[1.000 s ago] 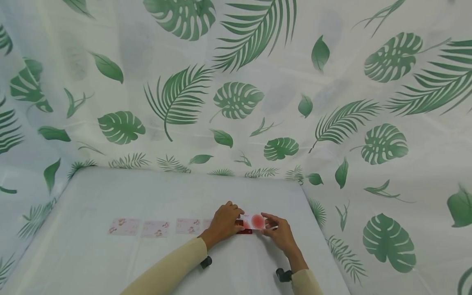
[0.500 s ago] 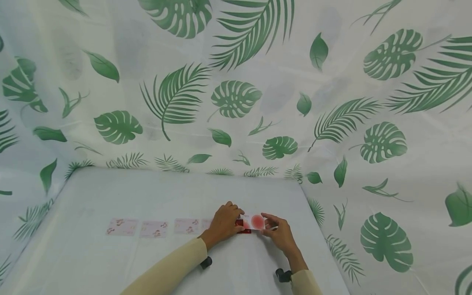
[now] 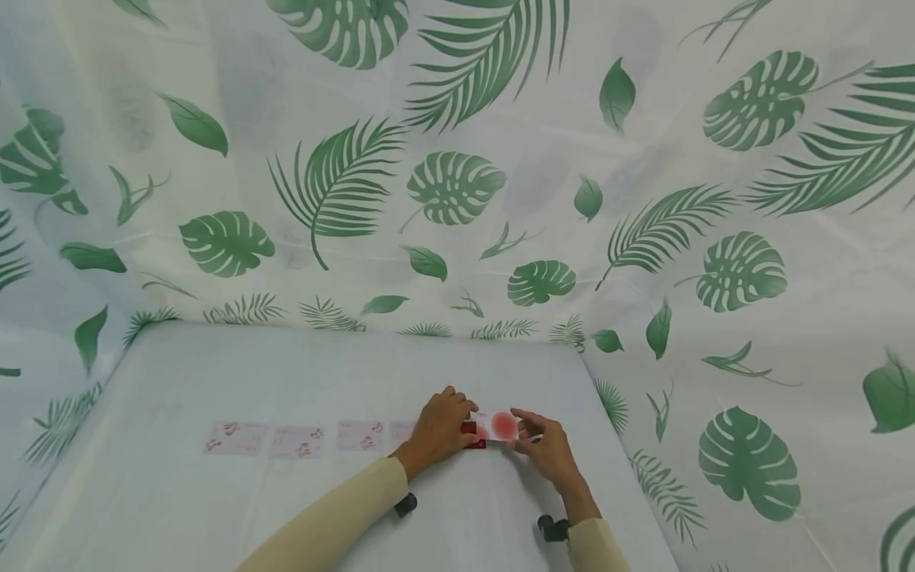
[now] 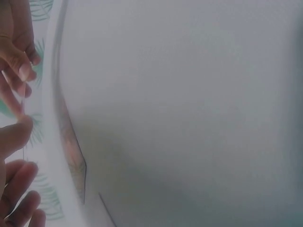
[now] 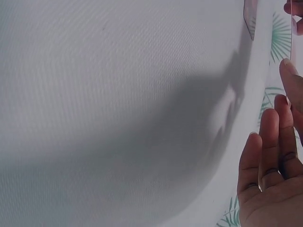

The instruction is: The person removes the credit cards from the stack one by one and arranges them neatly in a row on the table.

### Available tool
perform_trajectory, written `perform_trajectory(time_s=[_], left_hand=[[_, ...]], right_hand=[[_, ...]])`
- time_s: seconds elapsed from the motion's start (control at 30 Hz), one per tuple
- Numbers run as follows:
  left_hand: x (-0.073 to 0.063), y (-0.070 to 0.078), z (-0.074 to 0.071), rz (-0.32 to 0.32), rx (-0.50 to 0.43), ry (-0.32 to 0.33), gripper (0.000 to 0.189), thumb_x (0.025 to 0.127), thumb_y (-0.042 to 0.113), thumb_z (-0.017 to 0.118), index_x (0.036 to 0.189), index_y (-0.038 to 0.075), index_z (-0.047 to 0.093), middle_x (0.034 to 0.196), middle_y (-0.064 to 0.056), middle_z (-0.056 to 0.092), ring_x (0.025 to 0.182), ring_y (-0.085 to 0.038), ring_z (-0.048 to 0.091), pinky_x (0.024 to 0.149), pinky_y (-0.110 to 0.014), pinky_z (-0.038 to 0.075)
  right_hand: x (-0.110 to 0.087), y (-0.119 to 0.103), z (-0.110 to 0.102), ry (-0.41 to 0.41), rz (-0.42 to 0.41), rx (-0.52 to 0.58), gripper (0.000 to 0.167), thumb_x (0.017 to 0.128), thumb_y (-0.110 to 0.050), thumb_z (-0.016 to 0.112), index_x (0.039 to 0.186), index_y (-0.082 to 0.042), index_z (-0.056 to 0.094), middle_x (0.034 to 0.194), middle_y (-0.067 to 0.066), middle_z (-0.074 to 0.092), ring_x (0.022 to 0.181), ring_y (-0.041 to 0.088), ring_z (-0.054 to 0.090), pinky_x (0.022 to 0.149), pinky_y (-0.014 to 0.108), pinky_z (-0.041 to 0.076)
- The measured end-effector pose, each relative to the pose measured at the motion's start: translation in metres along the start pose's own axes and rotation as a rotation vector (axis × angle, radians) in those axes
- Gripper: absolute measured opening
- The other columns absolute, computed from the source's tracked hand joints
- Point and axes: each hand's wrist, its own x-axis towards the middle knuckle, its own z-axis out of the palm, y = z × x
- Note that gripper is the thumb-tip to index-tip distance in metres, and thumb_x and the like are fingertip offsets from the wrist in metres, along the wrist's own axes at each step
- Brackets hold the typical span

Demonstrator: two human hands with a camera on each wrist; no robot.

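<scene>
A thin pale card with a large red circle [image 3: 503, 426] is held up between both hands in the head view. My left hand [image 3: 438, 423] pinches its left end, and my right hand [image 3: 550, 451] pinches the right end between thumb and fingers. Below and behind it lies a dark red card [image 3: 475, 444], partly covered by the left hand and the pale card. The right wrist view gives the held card [image 5: 297, 47] nearly edge-on, with the right hand's [image 5: 277, 170] other fingers extended beneath the thumb.
Several pale pink flowered cards lie in a row to the left, among them a leftmost card [image 3: 234, 438] and one partly behind the left hand [image 3: 403, 431]. A white-covered table [image 3: 179, 508] meets a leaf-patterned curtain [image 3: 372, 262] at the back and right.
Both hands and the held card have shifted slightly right and upward in the head view. The hold on the card stays the same, and the row of cards appears slightly further left.
</scene>
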Motion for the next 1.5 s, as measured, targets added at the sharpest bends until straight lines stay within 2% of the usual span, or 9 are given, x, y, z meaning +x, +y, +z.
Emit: perform_trajectory(time_s=[0.27,0.53,0.87,1.27,1.5], left_hand=[[0.001,0.004,0.003,-0.018,-0.042,0.019,0.039,0.078,0.036,0.081,0.109,0.013,0.073,0.093,0.003,0.067,0.086,-0.015,0.050,0.076,-0.030,0.045],[0.002,0.007,0.007,-0.015,-0.030,0.020,0.039,0.078,0.037,0.081,0.108,0.014,0.073,0.096,0.002,0.068,0.086,-0.016,0.051,0.074,-0.029,0.045],[0.002,0.011,0.011,0.002,0.009,0.026,0.046,0.075,0.044,0.082,0.107,0.013,0.073,0.096,0.002,0.068,0.086,-0.016,0.053,0.074,-0.029,0.045],[0.001,0.017,0.022,-0.011,0.029,0.016,0.040,0.076,0.038,0.082,0.107,0.014,0.073,0.096,0.001,0.067,0.087,-0.016,0.052,0.073,-0.030,0.045],[0.003,0.019,0.026,-0.011,0.054,0.019,0.041,0.075,0.040,0.083,0.107,0.016,0.073,0.096,0.002,0.067,0.088,-0.017,0.053,0.074,-0.030,0.045]], right_hand=[[0.001,0.001,-0.003,-0.002,0.020,0.002,0.060,0.072,0.001,0.083,0.126,-0.021,0.067,0.098,0.002,0.063,0.087,0.022,0.057,0.071,0.029,0.052],[0.000,0.003,-0.003,0.019,0.043,-0.019,0.060,0.072,0.002,0.083,0.124,-0.024,0.068,0.098,0.000,0.064,0.088,0.020,0.057,0.073,0.028,0.051],[-0.003,0.006,-0.005,0.029,0.048,-0.019,0.062,0.071,0.004,0.082,0.125,-0.021,0.068,0.098,0.002,0.064,0.087,0.021,0.057,0.069,0.028,0.050],[-0.007,0.016,-0.005,0.035,0.067,-0.013,0.063,0.071,0.005,0.082,0.126,-0.023,0.068,0.099,0.002,0.064,0.085,0.021,0.058,0.066,0.027,0.050],[-0.009,0.017,-0.006,0.042,0.075,-0.013,0.065,0.069,0.004,0.083,0.126,-0.022,0.067,0.100,0.002,0.064,0.087,0.020,0.058,0.067,0.027,0.050]])
